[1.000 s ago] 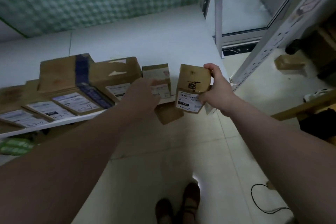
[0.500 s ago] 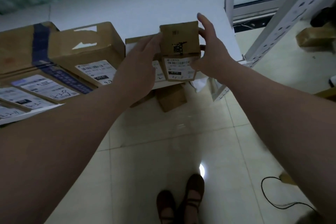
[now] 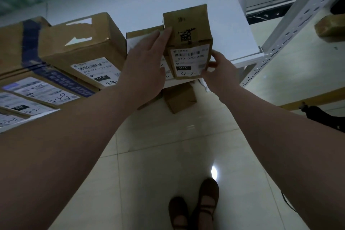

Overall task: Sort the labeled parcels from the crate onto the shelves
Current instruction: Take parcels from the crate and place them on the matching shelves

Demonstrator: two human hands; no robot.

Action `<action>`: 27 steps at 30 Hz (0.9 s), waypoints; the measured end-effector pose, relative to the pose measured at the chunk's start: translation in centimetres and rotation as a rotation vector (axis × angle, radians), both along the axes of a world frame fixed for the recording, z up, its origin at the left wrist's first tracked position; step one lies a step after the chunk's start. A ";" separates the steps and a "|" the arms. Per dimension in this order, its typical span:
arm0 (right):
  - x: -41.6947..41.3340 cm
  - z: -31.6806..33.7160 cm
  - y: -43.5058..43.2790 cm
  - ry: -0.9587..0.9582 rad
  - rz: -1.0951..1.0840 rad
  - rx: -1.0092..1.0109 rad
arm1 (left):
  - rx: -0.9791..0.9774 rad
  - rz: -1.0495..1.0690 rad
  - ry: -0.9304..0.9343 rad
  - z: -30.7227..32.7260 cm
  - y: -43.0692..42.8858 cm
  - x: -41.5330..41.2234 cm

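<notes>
Partly, the right hand (image 3: 220, 75) covers the parcel's (image 3: 186, 24) label (image 3: 187, 60).

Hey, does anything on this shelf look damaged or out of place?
Yes. The 010 box has torn white patches on its top, like ripped-off tape. A small box sits tilted below the shelf edge. The 070 parcel looks intact.

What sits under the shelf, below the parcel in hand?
A brown box shows under the shelf edge, below the parcel, apparently on the floor. The shelf covers its far part; the left hand hides anything beside it.
</notes>
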State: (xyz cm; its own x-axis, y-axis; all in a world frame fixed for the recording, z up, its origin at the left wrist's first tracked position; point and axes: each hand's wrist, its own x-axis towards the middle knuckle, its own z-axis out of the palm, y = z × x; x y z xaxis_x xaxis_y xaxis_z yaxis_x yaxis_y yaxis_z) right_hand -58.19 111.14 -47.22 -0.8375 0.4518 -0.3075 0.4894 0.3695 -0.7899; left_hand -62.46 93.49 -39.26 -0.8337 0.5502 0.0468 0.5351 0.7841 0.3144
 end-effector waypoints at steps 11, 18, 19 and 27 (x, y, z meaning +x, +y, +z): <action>-1.4 0.2 -1.5 0.022 -0.058 0.060 | -0.014 -0.034 -0.045 -0.7 -0.1 -1.4; -1.9 0.3 -2.2 0.021 -0.084 0.046 | -0.018 -0.055 -0.055 -0.2 -0.9 -1.6; -2.0 0.3 -2.3 0.017 -0.086 0.047 | -0.023 -0.059 -0.056 -0.2 -1.1 -1.6; -2.2 0.4 -2.8 0.008 -0.092 0.034 | -0.035 -0.048 -0.074 -0.1 -1.7 -1.7</action>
State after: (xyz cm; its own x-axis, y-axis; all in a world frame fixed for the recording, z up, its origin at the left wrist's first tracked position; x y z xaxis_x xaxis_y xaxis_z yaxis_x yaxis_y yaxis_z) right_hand -60.42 108.34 -46.79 -0.7940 0.5372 -0.2845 0.5166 0.3497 -0.7815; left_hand -64.12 91.77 -39.41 -0.8066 0.5901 -0.0342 0.5488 0.7691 0.3275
